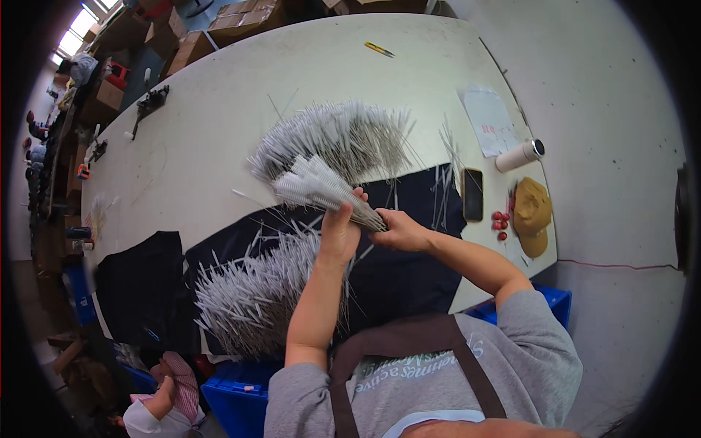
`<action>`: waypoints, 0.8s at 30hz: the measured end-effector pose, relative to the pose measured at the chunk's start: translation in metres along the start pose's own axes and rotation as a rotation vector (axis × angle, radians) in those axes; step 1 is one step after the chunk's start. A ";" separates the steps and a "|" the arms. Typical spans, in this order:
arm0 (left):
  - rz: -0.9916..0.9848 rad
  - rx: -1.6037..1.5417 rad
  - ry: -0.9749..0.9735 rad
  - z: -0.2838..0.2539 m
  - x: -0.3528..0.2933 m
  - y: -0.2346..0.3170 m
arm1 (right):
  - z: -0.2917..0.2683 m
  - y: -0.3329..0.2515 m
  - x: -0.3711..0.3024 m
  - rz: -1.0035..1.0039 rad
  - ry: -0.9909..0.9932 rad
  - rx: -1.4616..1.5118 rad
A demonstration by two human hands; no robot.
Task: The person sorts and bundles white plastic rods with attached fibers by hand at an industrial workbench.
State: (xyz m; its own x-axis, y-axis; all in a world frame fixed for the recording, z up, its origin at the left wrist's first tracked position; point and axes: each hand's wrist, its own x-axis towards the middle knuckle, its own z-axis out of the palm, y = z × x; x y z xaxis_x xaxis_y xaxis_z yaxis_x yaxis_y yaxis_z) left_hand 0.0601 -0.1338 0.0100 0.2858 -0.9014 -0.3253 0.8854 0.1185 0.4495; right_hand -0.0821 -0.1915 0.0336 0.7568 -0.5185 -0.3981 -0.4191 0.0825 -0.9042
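A bundle of thin wire-stemmed brushes with white bristle heads (312, 184) is held in front of me over the table. My left hand (340, 228) wraps round it below the bristles, while my right hand (401, 232) closes on the bare wire ends. The bristle heads point up and to the left. Just beyond lies a large heap of the same brushes (332, 135). Nearer me, left of my left forearm, another heap of brushes (252, 292) rests on a dark cloth (416, 281). A few loose brushes (443, 193) lie on the cloth's right part.
On the white table (212, 131) are yellow thread snips (379, 49), a paper sheet (488, 120), a pale bottle (520, 155), a phone (472, 195), red round things (500, 225) and a tan cap (531, 217). Blue crates (237, 401) stand below; another person (168, 401) sits lower left.
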 end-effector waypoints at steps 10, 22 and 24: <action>-0.189 0.087 0.043 -0.004 -0.100 -0.029 | 0.044 0.003 -0.106 0.066 -0.229 0.343; 0.105 0.204 0.185 -0.006 -0.174 -0.038 | 0.043 0.022 -0.182 -0.435 0.266 -0.617; 0.111 0.213 0.198 -0.014 -0.183 -0.039 | 0.015 0.018 -0.189 -0.256 0.314 -0.403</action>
State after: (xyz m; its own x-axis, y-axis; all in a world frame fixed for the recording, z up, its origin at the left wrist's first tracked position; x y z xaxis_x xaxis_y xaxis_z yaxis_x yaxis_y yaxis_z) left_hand -0.0215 0.0328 0.0405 0.4607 -0.7865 -0.4113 0.7542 0.1025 0.6486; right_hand -0.2256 -0.0789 0.0900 0.6999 -0.7123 -0.0529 -0.4468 -0.3789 -0.8105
